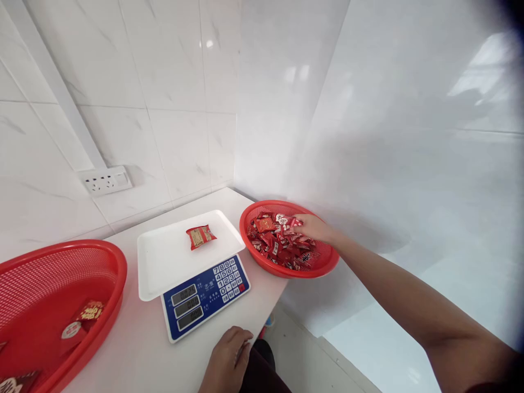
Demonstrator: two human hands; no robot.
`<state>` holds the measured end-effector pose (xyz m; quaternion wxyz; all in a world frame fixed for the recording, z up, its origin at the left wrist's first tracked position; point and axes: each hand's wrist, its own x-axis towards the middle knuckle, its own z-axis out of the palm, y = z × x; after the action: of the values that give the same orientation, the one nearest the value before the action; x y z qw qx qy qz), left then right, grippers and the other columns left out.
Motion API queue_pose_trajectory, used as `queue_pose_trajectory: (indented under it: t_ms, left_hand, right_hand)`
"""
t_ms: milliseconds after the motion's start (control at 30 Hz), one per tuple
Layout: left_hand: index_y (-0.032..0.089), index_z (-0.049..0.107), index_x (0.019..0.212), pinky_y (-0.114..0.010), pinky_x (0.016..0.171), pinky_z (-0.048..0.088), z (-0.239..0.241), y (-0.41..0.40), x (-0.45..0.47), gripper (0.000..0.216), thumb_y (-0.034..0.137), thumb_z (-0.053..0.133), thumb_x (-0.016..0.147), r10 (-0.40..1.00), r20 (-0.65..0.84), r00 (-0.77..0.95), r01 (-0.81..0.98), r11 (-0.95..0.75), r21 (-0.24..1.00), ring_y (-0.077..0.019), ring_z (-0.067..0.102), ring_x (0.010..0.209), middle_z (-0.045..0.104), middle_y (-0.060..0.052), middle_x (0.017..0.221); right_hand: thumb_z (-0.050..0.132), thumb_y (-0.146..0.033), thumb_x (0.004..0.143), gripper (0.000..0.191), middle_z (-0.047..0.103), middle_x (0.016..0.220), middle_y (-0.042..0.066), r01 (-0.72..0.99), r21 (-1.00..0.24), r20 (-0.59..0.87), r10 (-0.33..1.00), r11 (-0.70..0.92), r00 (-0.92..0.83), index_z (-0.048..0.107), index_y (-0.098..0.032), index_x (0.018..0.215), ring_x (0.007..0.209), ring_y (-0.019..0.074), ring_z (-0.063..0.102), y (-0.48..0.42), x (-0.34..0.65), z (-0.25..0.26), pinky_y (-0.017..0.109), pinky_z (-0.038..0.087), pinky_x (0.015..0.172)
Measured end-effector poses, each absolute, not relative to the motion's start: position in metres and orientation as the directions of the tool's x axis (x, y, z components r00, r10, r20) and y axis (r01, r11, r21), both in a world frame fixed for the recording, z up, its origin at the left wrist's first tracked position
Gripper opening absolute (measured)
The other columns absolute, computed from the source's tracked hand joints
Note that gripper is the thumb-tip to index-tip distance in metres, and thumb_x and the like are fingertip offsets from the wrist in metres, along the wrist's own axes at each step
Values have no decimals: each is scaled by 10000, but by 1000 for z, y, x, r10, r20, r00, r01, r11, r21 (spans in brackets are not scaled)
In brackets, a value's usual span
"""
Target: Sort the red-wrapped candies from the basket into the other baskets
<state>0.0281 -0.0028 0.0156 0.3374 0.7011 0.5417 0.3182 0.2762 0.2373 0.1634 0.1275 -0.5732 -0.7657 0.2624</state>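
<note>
My right hand (313,228) reaches into a round red basket (323,266) heaped with red candy packets (280,240); its fingers are curled down among the packets, and what they grip is hidden. A blue digital scale (204,297) with a white tray (164,262) stands in the middle of the white counter. One red packet (200,237) lies on that tray. My left hand (229,357) rests at the counter's front edge below the scale, fingers bent loosely, holding nothing.
A larger red basket (110,273) at the left holds a few packets (88,314). A white wall socket (105,180) sits on the tiled wall behind. The counter (139,349) ends just right of the candy basket, with floor below.
</note>
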Motion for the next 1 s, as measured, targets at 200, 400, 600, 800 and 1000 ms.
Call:
queue_pose_trajectory:
  t_ms: [200, 400, 600, 800, 1000]
  left_hand:
    - [210, 584, 945, -292, 780, 483, 16, -2, 28, 196, 202, 399, 878, 973, 93, 210, 558, -197, 806, -177, 595, 863, 618, -58, 933]
    - [209, 591, 940, -295, 776, 488, 16, -2, 29, 198, 185, 406, 872, 973, 110, 204, 561, -209, 801, -177, 601, 849, 623, -58, 926]
    - [207, 590, 956, -293, 783, 486, 15, -3, 28, 204, 171, 412, 864, 969, 117, 218, 556, -222, 801, -179, 600, 854, 621, -65, 942]
    - [213, 614, 931, -293, 791, 478, 22, -5, 30, 205, 142, 445, 839, 978, 107, 177, 565, -190, 803, -177, 594, 858, 630, -45, 920]
    - [210, 634, 938, -286, 787, 478, 26, -8, 28, 211, 149, 462, 832, 983, 98, 156, 582, -172, 795, -176, 584, 857, 634, -47, 917]
  right_hand:
    - [520, -313, 794, 139, 655, 860, 23, 752, -639, -69, 961, 164, -268, 557, -183, 824, 688, 148, 629, 235, 266, 177, 186, 492, 500]
    - [588, -354, 740, 192, 601, 648, -20, 726, -664, 17, 973, 182, -229, 538, -184, 664, 593, 136, 573, 234, 264, 181, 202, 456, 500]
    - [572, -399, 767, 235, 679, 736, 4, 653, -736, 33, 973, 178, -228, 617, -191, 864, 642, 166, 619, 237, 263, 183, 247, 492, 574]
    - [593, -429, 755, 263, 691, 896, 19, 371, -917, -3, 928, 146, -373, 613, -207, 894, 789, 187, 648, 227, 215, 184, 259, 523, 620]
    - [612, -380, 766, 206, 671, 739, 24, 281, -954, -80, 804, 110, -589, 597, -176, 788, 581, 138, 614, 209, 123, 178, 198, 469, 430]
